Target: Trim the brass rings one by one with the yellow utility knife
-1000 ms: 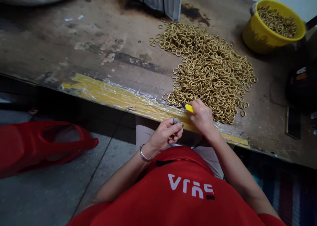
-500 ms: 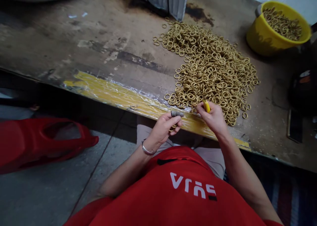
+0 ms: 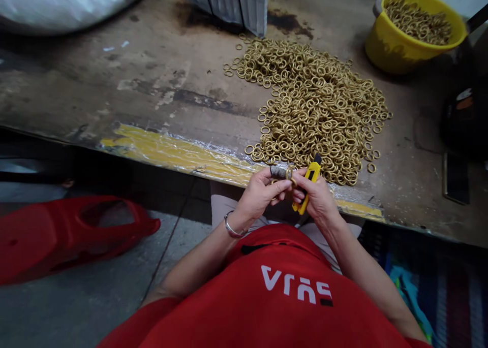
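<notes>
A large heap of golden rings (image 3: pixel 312 104) lies on the worn wooden table (image 3: pixel 160 78). My hands meet at the table's near edge, just below the heap. My right hand (image 3: pixel 318 198) is closed round a yellow utility knife (image 3: pixel 308 185), its tip pointing up toward the rings. My left hand (image 3: pixel 263 193), with a taped thumb and a bracelet on the wrist, pinches a single golden ring (image 3: pixel 288 174) between thumb and fingers, right beside the knife.
A yellow bucket (image 3: pixel 396 45) full of rings stands at the back right. A grey ribbed box (image 3: pixel 232 2) sits at the back centre, a white sack (image 3: pixel 64 2) at the back left. Yellow tape (image 3: pixel 171 152) covers the table's edge. A red plastic object (image 3: pixel 72 233) lies on the floor, left.
My right hand has drawn back from the heap toward my left hand, and the knife has turned upright. My left hand has risen slightly and now shows a ring in its pinch.
</notes>
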### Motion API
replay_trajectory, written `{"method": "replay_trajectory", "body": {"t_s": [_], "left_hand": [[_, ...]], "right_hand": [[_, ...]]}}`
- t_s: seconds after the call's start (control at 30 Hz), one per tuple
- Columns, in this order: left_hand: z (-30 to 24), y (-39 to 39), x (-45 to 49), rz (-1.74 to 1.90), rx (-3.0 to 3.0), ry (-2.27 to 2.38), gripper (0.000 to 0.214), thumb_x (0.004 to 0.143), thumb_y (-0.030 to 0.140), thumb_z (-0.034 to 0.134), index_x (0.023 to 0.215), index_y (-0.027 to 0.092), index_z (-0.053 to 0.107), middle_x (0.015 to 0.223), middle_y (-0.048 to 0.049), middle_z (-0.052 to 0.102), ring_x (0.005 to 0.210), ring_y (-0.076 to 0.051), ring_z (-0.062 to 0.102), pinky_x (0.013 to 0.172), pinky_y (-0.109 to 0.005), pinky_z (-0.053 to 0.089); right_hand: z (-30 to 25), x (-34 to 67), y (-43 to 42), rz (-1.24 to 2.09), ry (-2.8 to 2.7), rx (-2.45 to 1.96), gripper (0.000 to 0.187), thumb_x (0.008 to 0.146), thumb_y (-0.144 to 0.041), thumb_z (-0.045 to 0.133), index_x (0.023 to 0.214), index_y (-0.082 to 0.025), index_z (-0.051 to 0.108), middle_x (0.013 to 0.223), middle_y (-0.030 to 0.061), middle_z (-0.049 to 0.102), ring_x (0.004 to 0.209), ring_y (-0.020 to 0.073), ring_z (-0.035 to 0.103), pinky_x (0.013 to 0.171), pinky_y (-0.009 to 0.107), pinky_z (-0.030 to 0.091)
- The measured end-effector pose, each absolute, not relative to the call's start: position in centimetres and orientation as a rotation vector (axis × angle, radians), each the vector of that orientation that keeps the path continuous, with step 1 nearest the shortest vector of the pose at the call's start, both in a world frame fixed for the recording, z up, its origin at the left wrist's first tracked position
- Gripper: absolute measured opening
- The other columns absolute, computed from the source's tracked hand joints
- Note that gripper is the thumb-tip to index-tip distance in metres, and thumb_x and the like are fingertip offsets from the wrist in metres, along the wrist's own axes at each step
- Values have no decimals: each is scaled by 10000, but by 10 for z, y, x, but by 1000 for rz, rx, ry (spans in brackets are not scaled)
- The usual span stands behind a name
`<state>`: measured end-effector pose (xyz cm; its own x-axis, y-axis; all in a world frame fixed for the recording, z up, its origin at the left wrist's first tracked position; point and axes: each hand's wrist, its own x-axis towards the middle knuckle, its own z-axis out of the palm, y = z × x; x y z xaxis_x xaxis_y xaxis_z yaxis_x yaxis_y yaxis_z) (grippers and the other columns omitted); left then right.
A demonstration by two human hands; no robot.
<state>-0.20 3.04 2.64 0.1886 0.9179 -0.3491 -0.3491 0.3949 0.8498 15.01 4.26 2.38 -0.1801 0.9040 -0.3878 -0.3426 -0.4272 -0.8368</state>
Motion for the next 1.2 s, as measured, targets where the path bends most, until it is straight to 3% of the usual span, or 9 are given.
{"method": "replay_trajectory", "body": {"t_s": [0.13,0.23,0.3,0.37,0.53,0.93,1.07,1.13,1.2], "left_hand": [[29,28,-1,992,679,974,342,705,374,841,863,145,643,680,8,655,488,-59,516,383,-145,311],[32,28,-4,971,689,944,343,731,388,822,895,150,637,596,28,613,476,-66,496,393,-149,321],[33,28,-6,969,673,935,343,720,375,829,884,150,628,585,33,601,479,-66,498,397,-146,320],[35,29,-7,987,635,933,348,686,349,850,842,151,610,618,31,607,496,-61,511,403,-142,325],[34,30,-5,1022,609,925,340,646,308,853,799,153,592,633,41,583,497,-54,496,414,-148,347],[27,26,-11,994,977,1082,150,776,267,709,846,166,624,598,63,527,465,-54,444,454,-183,368],[41,18,-16,982,1203,1113,115,772,226,725,818,158,643,702,22,595,586,-76,509,549,-197,421],[45,15,-19,957,1178,1060,143,777,252,738,837,157,651,728,15,601,591,-79,509,549,-205,425],[45,14,-20,973,1044,991,185,798,306,733,873,163,643,685,35,562,520,-66,464,494,-202,392]], "right_hand": [[26,157,40,1601,-1081,-1276,332,808,-502,714,764,-194,600,588,-52,527,442,72,374,438,222,308],[33,170,41,1171,-1608,-1401,254,921,-390,572,802,-182,654,709,14,618,621,135,533,610,266,421],[38,176,40,867,-1933,-1430,178,906,-237,521,877,-173,684,835,58,679,774,179,605,734,295,448],[42,179,37,673,-2169,-1479,245,849,-128,498,990,-161,695,939,86,704,858,206,631,785,307,449],[52,173,27,437,-2397,-1664,330,819,-74,491,1073,-153,685,1019,95,701,880,220,647,752,300,429],[53,162,28,301,-2502,-1793,268,851,-77,489,1028,-171,667,1007,90,704,805,195,628,656,290,356],[50,169,44,286,-2381,-2009,246,878,-74,467,1003,-151,665,964,115,715,754,200,625,625,297,332],[50,174,52,380,-2225,-1982,174,889,-121,494,914,-158,662,873,98,703,725,187,601,630,286,343],[51,176,55,714,-2020,-1761,179,925,-257,528,806,-179,637,737,43,649,655,155,553,612,266,361]]}}
